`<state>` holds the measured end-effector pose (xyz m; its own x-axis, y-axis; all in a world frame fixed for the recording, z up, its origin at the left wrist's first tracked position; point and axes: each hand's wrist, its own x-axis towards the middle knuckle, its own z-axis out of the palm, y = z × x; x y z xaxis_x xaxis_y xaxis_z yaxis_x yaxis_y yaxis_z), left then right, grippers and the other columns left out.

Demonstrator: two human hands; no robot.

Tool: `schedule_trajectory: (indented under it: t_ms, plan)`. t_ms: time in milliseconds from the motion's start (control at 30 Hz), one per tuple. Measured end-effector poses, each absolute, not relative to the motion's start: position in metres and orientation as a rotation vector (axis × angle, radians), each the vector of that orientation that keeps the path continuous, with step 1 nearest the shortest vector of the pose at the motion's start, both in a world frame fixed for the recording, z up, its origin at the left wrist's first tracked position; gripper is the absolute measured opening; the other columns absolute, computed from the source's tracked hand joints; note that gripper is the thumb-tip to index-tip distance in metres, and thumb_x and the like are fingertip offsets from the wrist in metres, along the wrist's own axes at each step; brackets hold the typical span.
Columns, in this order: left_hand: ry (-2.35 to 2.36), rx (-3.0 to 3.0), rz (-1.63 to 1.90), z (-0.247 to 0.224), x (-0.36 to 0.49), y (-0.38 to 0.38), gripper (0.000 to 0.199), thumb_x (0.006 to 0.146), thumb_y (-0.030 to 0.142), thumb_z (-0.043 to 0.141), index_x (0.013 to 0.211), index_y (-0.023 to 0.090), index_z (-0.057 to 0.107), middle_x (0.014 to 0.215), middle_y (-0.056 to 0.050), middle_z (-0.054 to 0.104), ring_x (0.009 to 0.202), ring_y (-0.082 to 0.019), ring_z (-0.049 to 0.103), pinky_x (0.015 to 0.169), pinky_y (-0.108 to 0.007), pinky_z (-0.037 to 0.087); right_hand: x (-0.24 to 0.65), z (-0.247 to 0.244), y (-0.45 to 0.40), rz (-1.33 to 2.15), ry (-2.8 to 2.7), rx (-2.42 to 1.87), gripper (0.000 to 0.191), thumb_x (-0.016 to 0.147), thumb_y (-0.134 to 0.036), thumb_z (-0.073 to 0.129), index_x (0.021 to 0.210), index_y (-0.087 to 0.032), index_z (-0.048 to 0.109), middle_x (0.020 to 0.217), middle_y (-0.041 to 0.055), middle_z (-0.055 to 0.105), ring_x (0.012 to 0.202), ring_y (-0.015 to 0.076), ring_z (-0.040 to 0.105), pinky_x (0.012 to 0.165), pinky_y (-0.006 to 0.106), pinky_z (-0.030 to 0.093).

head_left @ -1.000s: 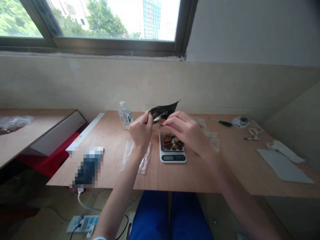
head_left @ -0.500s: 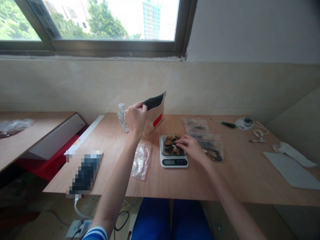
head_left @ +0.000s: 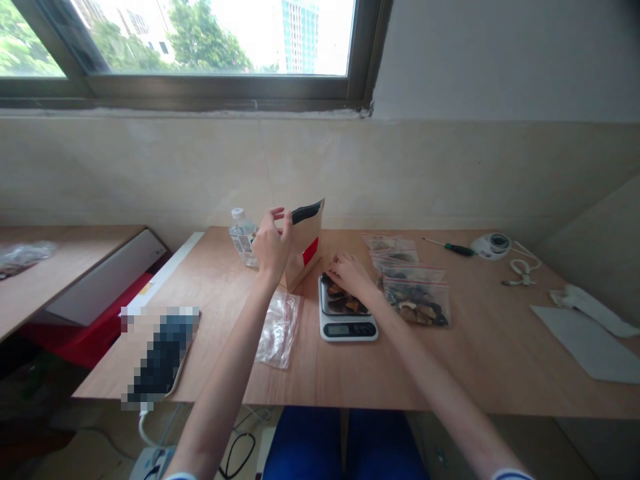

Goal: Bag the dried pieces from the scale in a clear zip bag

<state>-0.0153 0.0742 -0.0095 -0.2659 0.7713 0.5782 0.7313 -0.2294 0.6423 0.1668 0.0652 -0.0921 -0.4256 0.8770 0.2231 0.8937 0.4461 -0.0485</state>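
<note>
the left hand (head_left: 273,247) was at the left edge of a brown paper bag (head_left: 304,239), its fingers loosely bent near the dark-lined mouth. the right hand (head_left: 350,273) was low over the far part of a white scale (head_left: 349,331), fingers curled down at the brown dried pieces (head_left: 353,305) on its tray. from this angle i could not tell whether either hand was pinching anything. the bag stood upright on the wooden table (head_left: 475,360), just behind and left of the scale, a red patch on its side. a clear plastic bag (head_left: 280,333) lay left of the scale, and zip bags (head_left: 420,303) lay to its right. farther out were a bottle (head_left: 243,237), a screwdriver (head_left: 457,249) and a white camera (head_left: 493,245).
</note>
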Motion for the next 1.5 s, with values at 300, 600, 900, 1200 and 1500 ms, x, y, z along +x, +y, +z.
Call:
schedule_trajectory:
  t_ms: [300, 600, 900, 1200, 1500]
  plan:
    - [1.894, 1.71, 1.785, -0.029, -0.023, 0.065, 0.035, 0.094, 0.038, 0.024, 0.115, 0.018, 0.044, 0.106, -0.008, 0.064, 0.089, -0.015, 0.063, 0.073, -0.026, 0.043, 0.176, -0.079, 0.061, 0.017, -2.383, -1.577, 0.05, 0.097, -0.039, 0.025, 0.092, -0.017, 0.07, 0.098, 0.0124, 0.061, 0.097, 0.0246, 0.051, 0.086, 0.039, 0.033]
    - [1.854, 1.676, 1.834, -0.037, -0.026, 0.048, 0.027, 0.094, 0.032, 0.026, 0.107, 0.018, 0.045, 0.103, -0.007, 0.064, 0.084, -0.013, 0.062, 0.072, -0.025, 0.043, 0.17, -0.093, 0.059, 0.108, -2.45, -1.532, 0.055, 0.097, -0.043, 0.022, 0.094, -0.015, 0.069, 0.107, 0.0145, 0.059, 0.102, 0.0242, 0.05, 0.091, 0.041, 0.032]
    - [1.89, 1.559, 1.887, -0.051, -0.03, 0.028, 0.02, 0.088, 0.024, 0.036, 0.102, 0.018, 0.049, 0.101, -0.006, 0.061, 0.08, -0.013, 0.06, 0.063, -0.023, 0.045, 0.196, -0.082, 0.028, 0.192, -2.127, -1.478, 0.048, 0.097, -0.04, 0.024, 0.097, -0.021, 0.069, 0.104, 0.009, 0.059, 0.099, 0.023, 0.048, 0.09, 0.04, 0.034]
    - [1.995, 1.702, 1.26, -0.127, -0.031, -0.041, 0.016, 0.082, 0.028, 0.045, 0.089, 0.02, 0.056, 0.092, -0.007, 0.059, 0.088, -0.023, 0.056, 0.076, -0.037, 0.047, 0.241, -0.133, -0.08, 0.315, -1.608, -1.509, 0.039, 0.095, -0.036, 0.031, 0.088, -0.021, 0.066, 0.095, 0.0082, 0.058, 0.097, 0.0214, 0.052, 0.089, 0.037, 0.037]
    - [1.847, 1.813, 1.087, -0.167, -0.043, -0.065, 0.018, 0.078, 0.03, 0.052, 0.09, 0.019, 0.059, 0.092, -0.008, 0.054, 0.087, -0.024, 0.056, 0.08, -0.042, 0.048, 0.23, -0.168, -0.125, 0.376, -1.43, -1.569, 0.037, 0.093, -0.04, 0.034, 0.08, -0.022, 0.065, 0.089, 0.0087, 0.06, 0.091, 0.0232, 0.055, 0.084, 0.038, 0.041]
